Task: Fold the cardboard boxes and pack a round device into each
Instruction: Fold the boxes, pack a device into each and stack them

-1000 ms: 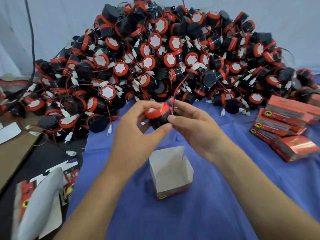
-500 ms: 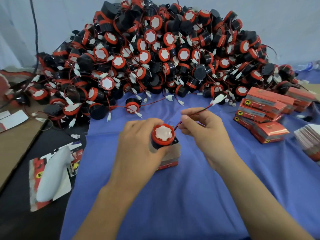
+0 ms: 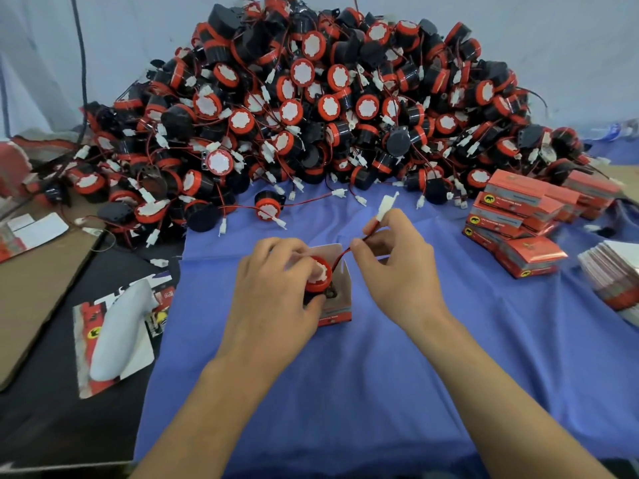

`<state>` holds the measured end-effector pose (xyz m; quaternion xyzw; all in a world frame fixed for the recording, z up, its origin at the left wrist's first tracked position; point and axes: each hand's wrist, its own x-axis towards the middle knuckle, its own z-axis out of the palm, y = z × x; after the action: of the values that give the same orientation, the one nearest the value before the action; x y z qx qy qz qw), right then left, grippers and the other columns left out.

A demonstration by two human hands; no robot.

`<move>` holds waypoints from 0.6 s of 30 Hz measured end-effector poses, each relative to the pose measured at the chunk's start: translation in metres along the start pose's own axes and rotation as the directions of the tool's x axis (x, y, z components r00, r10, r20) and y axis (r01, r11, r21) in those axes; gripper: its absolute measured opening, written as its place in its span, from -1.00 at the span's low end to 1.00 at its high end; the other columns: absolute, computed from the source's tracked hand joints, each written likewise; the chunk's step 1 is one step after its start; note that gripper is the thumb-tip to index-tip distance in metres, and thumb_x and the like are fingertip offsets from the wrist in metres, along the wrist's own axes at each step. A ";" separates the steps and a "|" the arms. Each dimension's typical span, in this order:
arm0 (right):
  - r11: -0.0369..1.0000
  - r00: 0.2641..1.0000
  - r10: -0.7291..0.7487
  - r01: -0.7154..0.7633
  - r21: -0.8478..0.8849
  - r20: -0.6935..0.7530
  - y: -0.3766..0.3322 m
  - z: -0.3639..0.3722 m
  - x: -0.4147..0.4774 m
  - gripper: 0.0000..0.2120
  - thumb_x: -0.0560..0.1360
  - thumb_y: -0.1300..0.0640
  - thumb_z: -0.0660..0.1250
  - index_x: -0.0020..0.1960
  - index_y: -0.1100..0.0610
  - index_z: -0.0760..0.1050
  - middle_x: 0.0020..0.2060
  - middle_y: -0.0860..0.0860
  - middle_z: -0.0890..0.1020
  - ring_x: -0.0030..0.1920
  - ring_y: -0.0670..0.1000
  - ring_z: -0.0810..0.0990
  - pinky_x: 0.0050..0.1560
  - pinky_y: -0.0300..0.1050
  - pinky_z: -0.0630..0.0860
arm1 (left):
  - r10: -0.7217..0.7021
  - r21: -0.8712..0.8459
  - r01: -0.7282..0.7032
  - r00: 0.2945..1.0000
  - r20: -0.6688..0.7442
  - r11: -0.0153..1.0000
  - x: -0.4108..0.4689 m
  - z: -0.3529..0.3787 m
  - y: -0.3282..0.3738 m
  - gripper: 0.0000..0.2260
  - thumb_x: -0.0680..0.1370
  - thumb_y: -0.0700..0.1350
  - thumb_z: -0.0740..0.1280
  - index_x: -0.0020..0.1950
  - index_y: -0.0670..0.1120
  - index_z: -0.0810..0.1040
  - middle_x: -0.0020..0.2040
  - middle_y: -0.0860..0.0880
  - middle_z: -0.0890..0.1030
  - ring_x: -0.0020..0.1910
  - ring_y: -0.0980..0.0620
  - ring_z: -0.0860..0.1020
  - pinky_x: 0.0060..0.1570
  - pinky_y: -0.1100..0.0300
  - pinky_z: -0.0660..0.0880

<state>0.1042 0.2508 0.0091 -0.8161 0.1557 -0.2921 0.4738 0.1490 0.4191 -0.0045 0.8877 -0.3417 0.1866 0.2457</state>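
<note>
Round device (image 3: 318,276), black body, red rim, white face: seated in the mouth of the open cardboard box (image 3: 340,305) at the middle of the blue-clothed table (image 3: 345,392), the left hand (image 3: 276,288) curled round it from the left, seemingly only part-way in, since the fingers hide the rest. Right hand (image 3: 397,271): pinches the device's red wire (image 3: 340,257) just right of the box, the white connector (image 3: 385,205) standing above the fingers. Behind, a large heap of like devices (image 3: 328,108); at right, stacked closed red boxes (image 3: 518,219).
</note>
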 end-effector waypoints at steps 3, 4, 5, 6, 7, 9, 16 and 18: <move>0.990 0.997 -0.033 0.042 -0.133 0.066 0.005 0.000 -0.002 -0.80 0.56 0.15 0.40 -0.13 -0.05 0.41 -0.32 -0.19 0.66 -0.20 -0.14 0.64 -0.18 -0.31 0.53 | -0.010 0.036 0.009 1.000 0.028 0.999 -0.009 0.007 -0.003 -0.71 0.33 -0.11 0.65 0.02 -0.04 0.73 0.28 -0.09 0.53 0.28 -0.17 0.39 0.17 -0.06 0.44; 0.985 0.996 -0.047 0.059 -0.164 0.076 0.006 -0.001 -0.003 -0.80 0.56 0.15 0.40 -0.13 -0.06 0.41 -0.34 -0.18 0.65 -0.20 -0.15 0.63 -0.15 -0.23 0.57 | -0.019 0.039 0.018 1.000 0.022 0.999 -0.012 0.009 -0.003 -0.70 0.35 -0.10 0.65 0.05 -0.02 0.74 0.31 -0.11 0.52 0.30 -0.17 0.36 0.20 -0.07 0.43; 0.979 0.995 -0.060 0.075 -0.190 0.080 0.008 -0.001 -0.004 -0.80 0.57 0.15 0.40 -0.12 -0.06 0.41 -0.33 -0.19 0.64 -0.20 -0.15 0.63 -0.13 -0.17 0.58 | -0.029 0.042 0.028 1.000 0.007 0.999 -0.015 0.012 -0.004 -0.69 0.35 -0.10 0.65 0.07 -0.02 0.75 0.32 -0.13 0.52 0.31 -0.18 0.34 0.22 -0.09 0.42; 0.974 0.994 -0.069 0.084 -0.210 0.081 0.009 -0.002 -0.004 -0.81 0.57 0.15 0.39 -0.10 -0.05 0.42 -0.32 -0.20 0.64 -0.20 -0.15 0.63 -0.12 -0.12 0.59 | -0.036 0.045 0.036 0.999 -0.014 0.998 -0.016 0.014 -0.004 -0.70 0.36 -0.11 0.65 0.07 -0.02 0.75 0.32 -0.14 0.52 0.31 -0.20 0.33 0.22 -0.09 0.41; 0.971 0.994 -0.071 0.088 -0.221 0.082 0.010 -0.002 -0.005 -0.82 0.58 0.15 0.39 -0.09 -0.05 0.42 -0.30 -0.20 0.64 -0.20 -0.15 0.63 -0.11 -0.08 0.60 | -0.040 0.046 0.042 0.999 -0.036 0.998 -0.018 0.017 -0.005 -0.70 0.36 -0.11 0.65 0.06 -0.01 0.75 0.31 -0.14 0.53 0.29 -0.19 0.33 0.21 -0.08 0.39; 0.971 0.994 -0.071 0.088 -0.222 0.081 0.011 -0.003 -0.004 -0.83 0.57 0.15 0.39 -0.08 -0.04 0.43 -0.29 -0.21 0.64 -0.18 -0.14 0.64 -0.09 -0.04 0.61 | -0.045 0.039 0.048 0.997 -0.067 0.998 -0.018 0.020 -0.005 -0.71 0.35 -0.11 0.65 0.03 0.00 0.75 0.23 -0.07 0.58 0.22 -0.17 0.35 0.13 0.04 0.31; 0.951 0.985 -0.048 0.096 -0.295 0.166 0.014 -0.003 -0.004 -0.89 0.54 0.15 0.41 -0.08 -0.03 0.52 -0.24 -0.20 0.66 -0.13 -0.15 0.63 -0.05 -0.08 0.59 | 0.001 0.105 0.006 0.998 -0.070 0.994 -0.023 0.029 -0.002 -0.97 0.53 -0.07 0.53 -0.06 0.03 0.72 -0.07 0.15 0.66 0.20 -0.23 0.50 0.02 0.03 0.25; 0.949 0.984 -0.040 0.092 -0.302 0.173 0.015 -0.002 -0.003 -0.92 0.54 0.16 0.43 -0.09 0.02 0.56 -0.22 -0.16 0.65 -0.13 -0.13 0.62 -0.05 -0.14 0.57 | 0.015 0.136 -0.009 0.999 -0.045 0.991 -0.026 0.032 0.000 -0.94 0.54 -0.06 0.50 0.01 0.04 0.71 -0.05 0.15 0.65 0.23 -0.18 0.46 0.06 0.00 0.30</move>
<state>0.1012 0.2436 -0.0046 -0.9062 0.1323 -0.2115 0.3416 0.1361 0.4140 -0.0433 0.8958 -0.3276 0.2313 0.1915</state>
